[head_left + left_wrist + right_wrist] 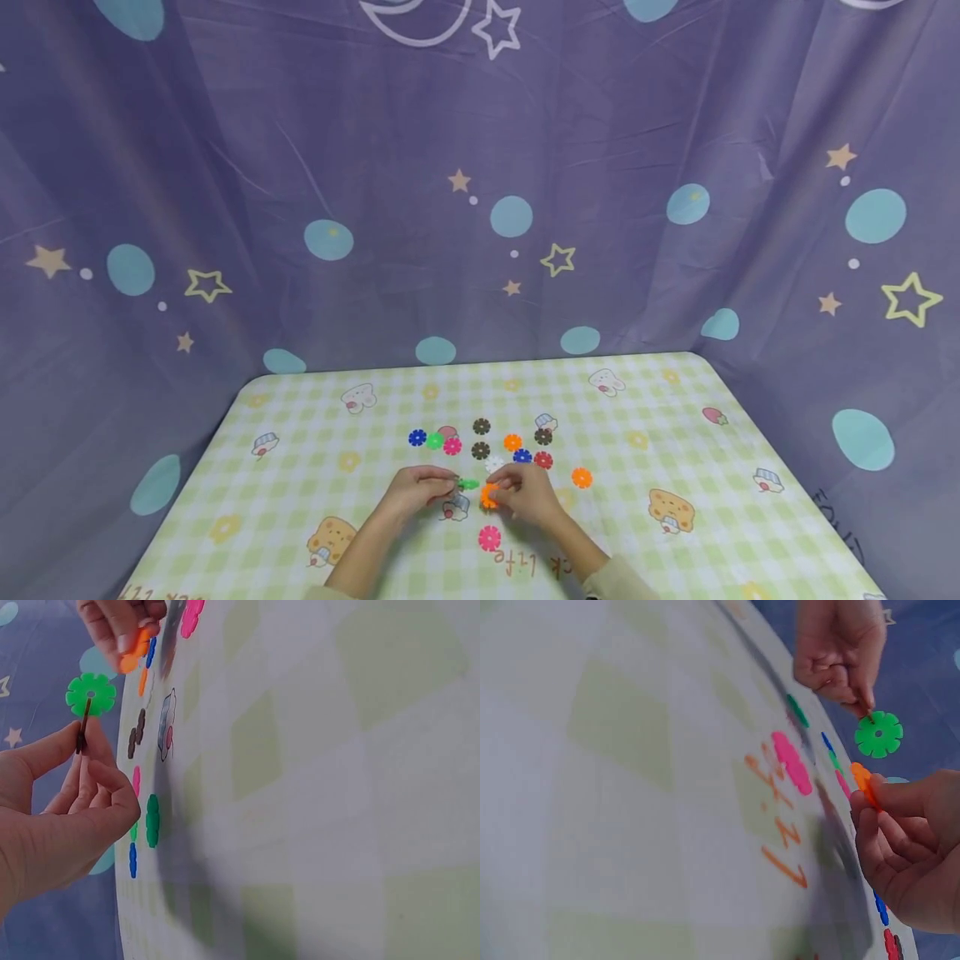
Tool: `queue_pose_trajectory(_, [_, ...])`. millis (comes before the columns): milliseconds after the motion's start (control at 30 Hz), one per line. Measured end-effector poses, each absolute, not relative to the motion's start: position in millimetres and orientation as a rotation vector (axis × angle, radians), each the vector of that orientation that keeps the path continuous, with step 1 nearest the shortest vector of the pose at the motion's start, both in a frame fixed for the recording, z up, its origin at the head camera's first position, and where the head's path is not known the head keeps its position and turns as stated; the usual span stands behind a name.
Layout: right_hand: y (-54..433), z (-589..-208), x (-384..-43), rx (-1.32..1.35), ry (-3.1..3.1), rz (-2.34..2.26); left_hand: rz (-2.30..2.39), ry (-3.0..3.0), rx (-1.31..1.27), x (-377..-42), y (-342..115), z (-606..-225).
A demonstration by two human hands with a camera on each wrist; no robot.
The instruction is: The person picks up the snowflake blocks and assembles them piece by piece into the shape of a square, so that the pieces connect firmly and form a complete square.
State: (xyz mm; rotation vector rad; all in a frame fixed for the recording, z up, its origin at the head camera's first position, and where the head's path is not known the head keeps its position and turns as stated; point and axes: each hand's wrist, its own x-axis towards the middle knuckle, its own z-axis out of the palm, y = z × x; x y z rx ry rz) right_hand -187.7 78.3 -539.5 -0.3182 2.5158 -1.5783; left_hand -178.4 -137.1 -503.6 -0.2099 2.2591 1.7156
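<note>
My left hand (416,492) pinches a dark brown notched plastic disc (81,738) between thumb and fingertips. Slotted into that one and sticking out beyond the fingers is a bright green notched disc (100,703). An orange notched disc (862,778) is pinched by my right hand (527,496), whose thumb and fingers cover part of it. Both hands are raised over the table, facing each other, and the orange disc is a short gap from the green one. On the table, a pink disc (490,538) lies in front of the hands.
Several loose discs lie behind the hands, among them a blue one (417,437), a brown one (481,427) and a red one (543,460). Farther right is another orange disc (582,477). A checked cloth (285,483) covers the table; a purple curtain (420,275) hangs behind.
</note>
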Motion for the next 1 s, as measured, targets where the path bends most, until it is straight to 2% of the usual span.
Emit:
queue_pose_trajectory(233, [79.2,-535.9,-187.1,-0.079,2.361,-1.758,1.696,2.266,-0.202,-178.3,-136.0,-507.2])
queue_pose_trajectory(1000, [72.6,-525.9,-178.9,0.16,2.099,-1.991,1.812,2.299,-0.191,-172.4,-119.4,-500.4])
